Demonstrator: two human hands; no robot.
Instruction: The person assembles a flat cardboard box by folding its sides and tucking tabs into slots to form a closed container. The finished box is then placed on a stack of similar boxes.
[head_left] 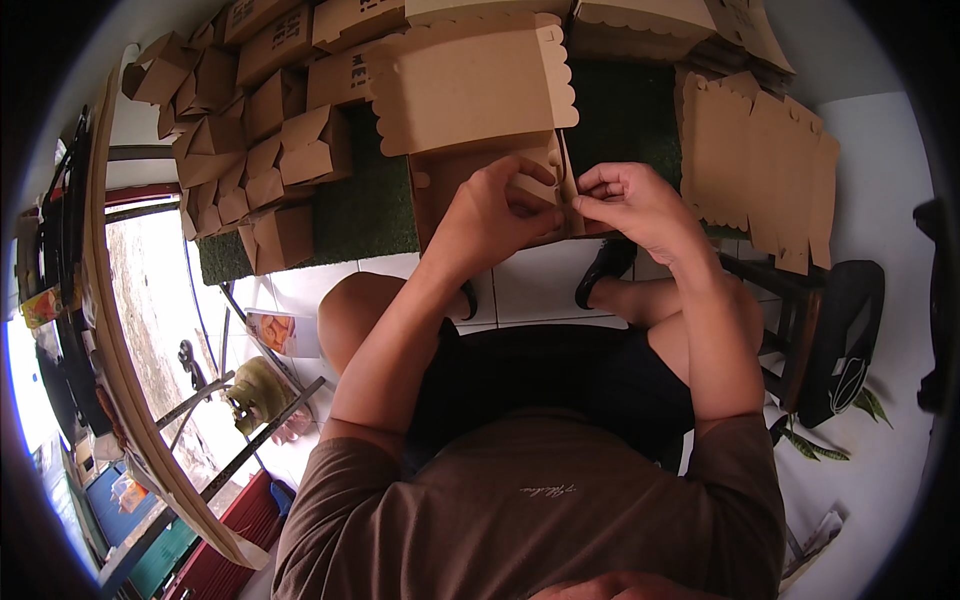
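Note:
A brown cardboard box (432, 180) stands partly folded at the near edge of the table, its scalloped lid (465, 85) raised and leaning away from me. My left hand (502, 205) reaches into the box's near right corner, with fingers bent around a cardboard flap. From the outer right side, my right hand (632, 203) pinches the same corner between thumb and fingers. Both hands meet at this side wall, close together but apart from each other. The fingers cover most of the tabs at the corner.
Green turf-like matting (370, 190) covers the table. Several folded small boxes (275, 240) pile up at the left, with larger ones behind. Flat cardboard blanks (760, 160) lie at the right, overhanging the near edge. A dark wooden stool (790, 320) and black bag (845, 340) stand at the right.

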